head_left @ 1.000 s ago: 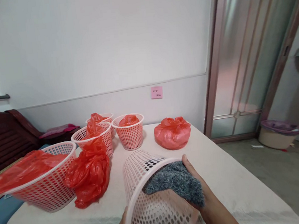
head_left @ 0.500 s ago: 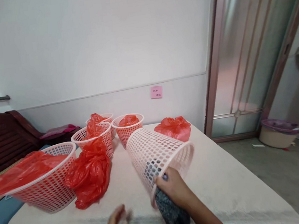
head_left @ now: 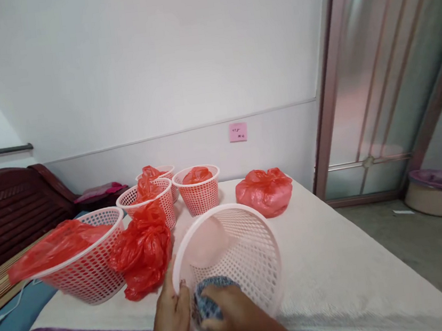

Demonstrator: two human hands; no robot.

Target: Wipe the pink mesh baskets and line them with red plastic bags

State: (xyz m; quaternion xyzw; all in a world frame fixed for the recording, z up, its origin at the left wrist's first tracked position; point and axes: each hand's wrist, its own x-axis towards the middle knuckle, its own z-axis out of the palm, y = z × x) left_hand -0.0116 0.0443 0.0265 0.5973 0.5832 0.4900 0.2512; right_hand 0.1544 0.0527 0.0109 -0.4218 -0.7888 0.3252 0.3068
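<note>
The tilted basket (head_left: 250, 240) is at the near centre of the worktop (head_left: 346, 268), its wide mouth facing the near side. It is pale perforated plastic, tapered, with a rounded rim. Whether its base touches the worktop cannot be told. A cloth (head_left: 221, 280), blue-grey, coarse and flecked, is bunched inside at the near left of the mouth.

The worktop has a white woven cover. At left, a wide basket (head_left: 92, 278) contains a thin, crinkled red plastic bag (head_left: 65, 243). Beside it on the right lies a crumpled red bundle (head_left: 147, 255). Farther back, three upright baskets (head_left: 201, 199) contain more red plastic. A rounded, gathered red bag (head_left: 265, 196) sits at far right.

The left hand (head_left: 170, 314) has its fingers closed on the left rim, thumb over the inner edge. The right hand (head_left: 233, 311), slightly blurred, reaches inside; its fingers are partly bent, thumb spaced from forefinger, gripping the cloth.
</note>
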